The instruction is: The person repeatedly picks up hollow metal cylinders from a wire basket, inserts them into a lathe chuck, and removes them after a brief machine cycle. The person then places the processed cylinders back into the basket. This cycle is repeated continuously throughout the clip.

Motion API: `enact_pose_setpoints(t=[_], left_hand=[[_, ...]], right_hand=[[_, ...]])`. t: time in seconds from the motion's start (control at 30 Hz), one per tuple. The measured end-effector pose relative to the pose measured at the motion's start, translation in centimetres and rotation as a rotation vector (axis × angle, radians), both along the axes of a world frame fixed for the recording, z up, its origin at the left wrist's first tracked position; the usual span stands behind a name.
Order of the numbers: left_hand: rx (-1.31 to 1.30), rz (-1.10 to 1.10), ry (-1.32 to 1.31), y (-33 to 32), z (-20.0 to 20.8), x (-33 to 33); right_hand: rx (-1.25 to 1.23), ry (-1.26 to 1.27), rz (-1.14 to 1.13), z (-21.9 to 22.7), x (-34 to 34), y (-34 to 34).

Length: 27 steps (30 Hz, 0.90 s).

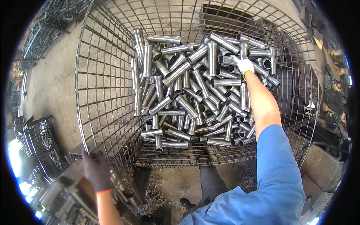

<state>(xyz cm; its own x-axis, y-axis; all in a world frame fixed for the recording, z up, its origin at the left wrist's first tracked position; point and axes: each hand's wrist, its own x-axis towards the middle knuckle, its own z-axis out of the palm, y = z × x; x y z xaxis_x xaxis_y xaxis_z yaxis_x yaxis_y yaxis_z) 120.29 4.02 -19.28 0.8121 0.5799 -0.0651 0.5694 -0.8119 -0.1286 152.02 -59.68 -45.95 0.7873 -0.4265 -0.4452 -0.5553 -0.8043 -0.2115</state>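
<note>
A tall wire mesh bin point(101, 90) holds a heap of several short steel tubes point(187, 93). My right hand point(243, 66), in a white glove, reaches deep into the bin at the far right of the heap and closes around one tube point(229, 59) lying on top. My left hand point(96, 169), in a dark glove with an orange cuff, rests outside the bin at its near left corner, fingers curled over a metal tube or edge of a machine. A blue sleeve covers my right upper arm.
Metal shavings point(157, 195) litter the floor below the bin's near edge, by my dark shoe point(186, 203). Racks with metal parts point(45, 142) stand at the left. More wire frames point(48, 33) lie at the upper left. Cluttered equipment lines the right side.
</note>
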Motion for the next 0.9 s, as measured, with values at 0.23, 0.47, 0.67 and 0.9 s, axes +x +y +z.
enact_pose_setpoints(t=[0.23, 0.47, 0.67, 0.9], left_hand=[[0.053, -0.084, -0.047, 0.3, -0.2, -0.5], [-0.063, -0.13, -0.12, 0.5, -0.2, -1.3], [-0.109, -0.099, -0.15, 0.2, -0.1, -0.5], [-0.115, 0.033, -0.021, -0.4, 0.3, 0.5]], right_hand=[[-0.233, 0.176, 0.004, 1.6, 2.4, 10.4], [-0.563, 0.193, 0.246, -2.1, 1.8, 12.3], [-0.575, -0.023, 0.372, -3.9, 0.0, 10.6], [-0.416, -0.096, 0.616, 6.1, -6.1, 4.7]])
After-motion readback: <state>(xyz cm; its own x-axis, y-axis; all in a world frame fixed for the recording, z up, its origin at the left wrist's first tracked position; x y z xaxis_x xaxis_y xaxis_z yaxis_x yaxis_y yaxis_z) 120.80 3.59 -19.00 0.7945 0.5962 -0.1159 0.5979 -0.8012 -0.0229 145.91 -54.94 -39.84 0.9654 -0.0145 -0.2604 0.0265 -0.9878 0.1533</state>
